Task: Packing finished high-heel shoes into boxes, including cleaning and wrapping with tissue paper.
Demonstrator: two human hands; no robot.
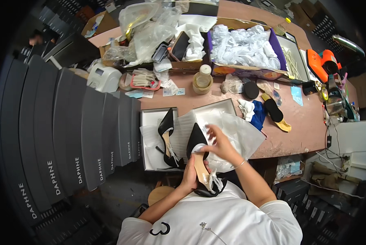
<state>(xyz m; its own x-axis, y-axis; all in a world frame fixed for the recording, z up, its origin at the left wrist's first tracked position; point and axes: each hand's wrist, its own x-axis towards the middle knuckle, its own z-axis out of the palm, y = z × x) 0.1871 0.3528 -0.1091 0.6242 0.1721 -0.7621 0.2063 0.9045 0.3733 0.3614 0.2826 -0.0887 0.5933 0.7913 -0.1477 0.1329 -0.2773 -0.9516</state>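
A black pointed-toe pump with a beige insole and a beaded pearl strap is in my left hand, whose fingers wrap round its middle. White stuffing shows at the opening of its toe. My right hand is beside the toe, fingers apart and curved, with the thumb close to the stuffing. To the left, a matching black shoe lies on its side on white wrapping in an open shoebox. Crumpled white tissue paper spreads over another box part behind my right hand.
Tall stacks of dark grey shoeboxes stand along the left. Across the table are a purple box full of white paper, a bottle, a label printer, an orange tape dispenser, and cloths at the right.
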